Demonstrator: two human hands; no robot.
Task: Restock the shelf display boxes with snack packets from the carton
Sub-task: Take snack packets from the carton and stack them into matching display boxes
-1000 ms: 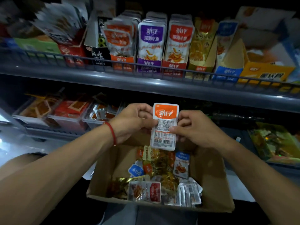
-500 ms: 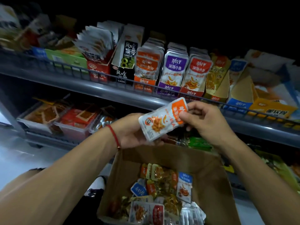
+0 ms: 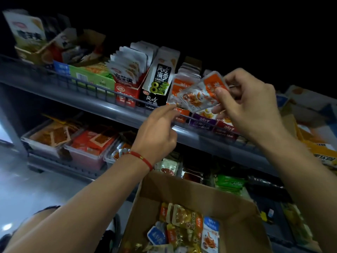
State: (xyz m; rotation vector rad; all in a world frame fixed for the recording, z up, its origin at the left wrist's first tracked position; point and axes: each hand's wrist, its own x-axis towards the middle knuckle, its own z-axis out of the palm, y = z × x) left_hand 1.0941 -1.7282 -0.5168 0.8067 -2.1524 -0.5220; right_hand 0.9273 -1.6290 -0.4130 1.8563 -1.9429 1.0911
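My right hand (image 3: 249, 106) pinches an orange-and-white snack packet (image 3: 200, 93) by its orange end, holding it tilted in front of the orange display box (image 3: 179, 113) on the upper shelf. My left hand (image 3: 156, 132), with a red cord at the wrist, reaches up just below the packet; its fingertips are near the packet's lower corner and the orange box, holding nothing that I can see. The brown carton (image 3: 235, 212) sits below, open, with several mixed packets (image 3: 184, 227) inside.
The grey upper shelf rail (image 3: 102, 105) carries a black seaweed box (image 3: 158, 84), a red box (image 3: 127, 92), a green box (image 3: 91, 77) and purple and red boxes (image 3: 206, 123). Clear tubs (image 3: 83, 148) of red snacks stand on the lower shelf. Yellow boxes (image 3: 319, 143) lie right.
Both hands rose from above the carton to the upper shelf. The right hand carried the packet up and left to the orange box; the left hand let go and reaches beneath it.
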